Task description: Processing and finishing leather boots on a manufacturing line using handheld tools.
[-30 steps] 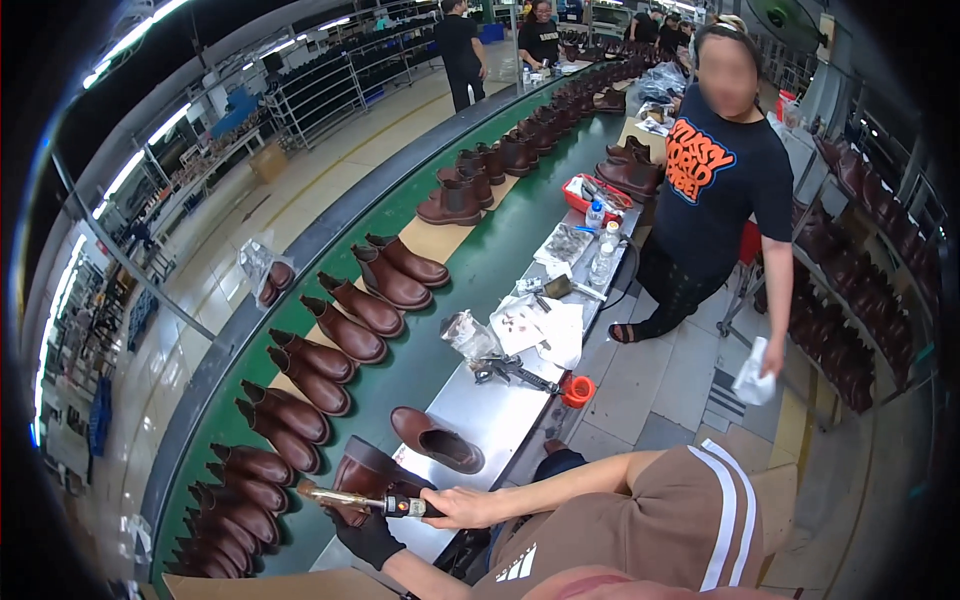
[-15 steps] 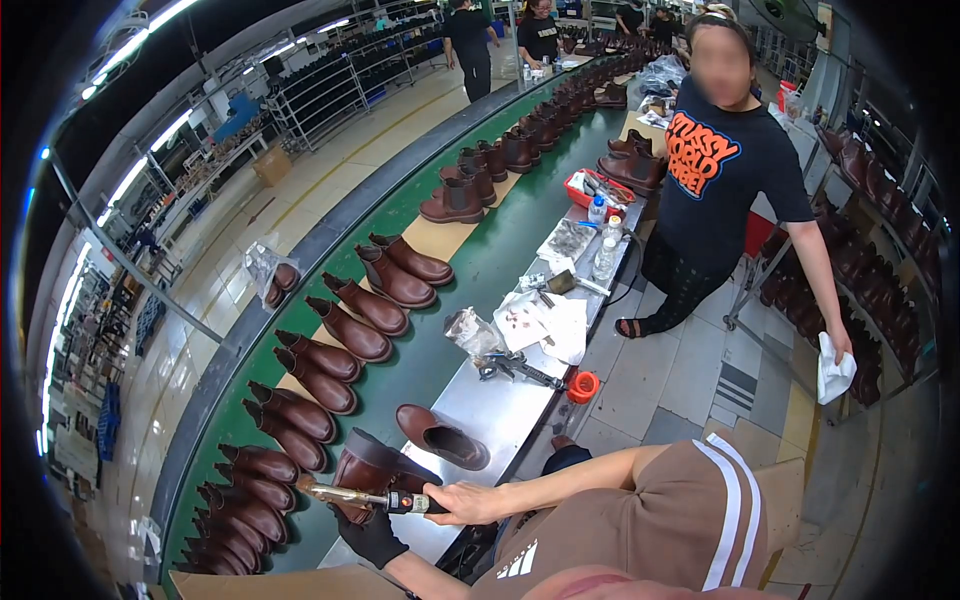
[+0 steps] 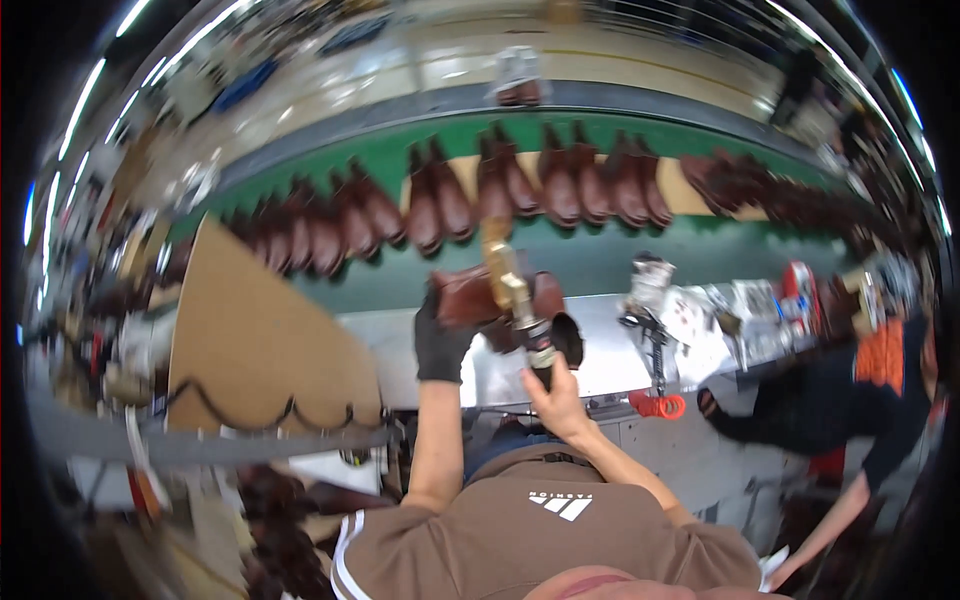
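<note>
My left hand, in a black glove, grips a brown leather boot by its side. In my bare right hand is a slim hot-air gun with a black handle and a long metal nozzle. The nozzle points away from me and passes in front of the boot; whether it touches the leather cannot be made out. Just right of the boot, a second brown boot lies on the metal bench top, partly hidden by the tool and my hand. The picture is smeared by motion.
Pairs of brown boots line the green conveyor beyond the bench. A cardboard sheet stands at left. White papers, a black tool and an orange ring-shaped holder lie at right. A co-worker stands at the far right.
The view has swung round, so the conveyor now runs across the picture and the co-worker is at the right edge. My hands still hold the boot and the hot-air gun.
</note>
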Demonstrator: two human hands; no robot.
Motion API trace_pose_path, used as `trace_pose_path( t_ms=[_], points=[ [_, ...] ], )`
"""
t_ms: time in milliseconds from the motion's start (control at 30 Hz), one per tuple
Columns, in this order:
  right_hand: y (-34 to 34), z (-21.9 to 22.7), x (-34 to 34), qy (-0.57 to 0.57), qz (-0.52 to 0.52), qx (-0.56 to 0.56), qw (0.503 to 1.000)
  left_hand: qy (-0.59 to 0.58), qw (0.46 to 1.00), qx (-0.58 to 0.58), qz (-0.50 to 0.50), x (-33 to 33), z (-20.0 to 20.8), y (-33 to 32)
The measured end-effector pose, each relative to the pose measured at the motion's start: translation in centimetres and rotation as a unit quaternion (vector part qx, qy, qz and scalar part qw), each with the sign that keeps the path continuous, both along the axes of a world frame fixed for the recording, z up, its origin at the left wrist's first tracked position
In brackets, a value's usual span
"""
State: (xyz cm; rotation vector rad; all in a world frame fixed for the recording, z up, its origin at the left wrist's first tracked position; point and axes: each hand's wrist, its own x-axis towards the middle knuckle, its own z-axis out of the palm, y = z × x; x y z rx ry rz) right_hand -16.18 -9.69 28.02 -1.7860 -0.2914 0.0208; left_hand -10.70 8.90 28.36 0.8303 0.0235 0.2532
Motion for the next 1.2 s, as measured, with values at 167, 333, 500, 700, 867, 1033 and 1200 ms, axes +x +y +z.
trace_pose_path(
  t_ms=[167,333,500,700,867,1033,1200],
  points=[
    [0.3,0.4,-0.5,0.035,0.053,-0.042,0.997,0.077,0.953,-0.291,-0.033,-0.1,-1.5,1.6],
    [1.0,0.2,-0.9,-0.035,0.093,-0.107,0.989,0.036,0.997,-0.049,0.048,0.0,-4.0,1.7],
    [0.7,0.3,-0.4,-0.037,0.107,-0.171,0.979,0.067,0.989,-0.028,0.126,-0.4,-3.8,1.5],
    [1.2,0.6,-0.2,-0.023,0.113,-0.128,0.985,0.038,0.982,0.037,0.182,-0.4,-1.4,1.7],
    [2.6,-0.5,0.7,-0.007,0.031,-0.064,0.997,0.017,0.949,0.207,0.236,-1.5,-0.7,4.0],
    [4.8,-2.4,2.6,0.121,-0.049,0.048,0.990,0.081,0.757,0.528,0.376,-3.7,-0.2,7.8],
    [10.0,-13.9,3.3,0.240,0.012,0.023,0.970,0.074,0.708,0.593,0.377,-5.0,4.6,9.5]
  ],
)
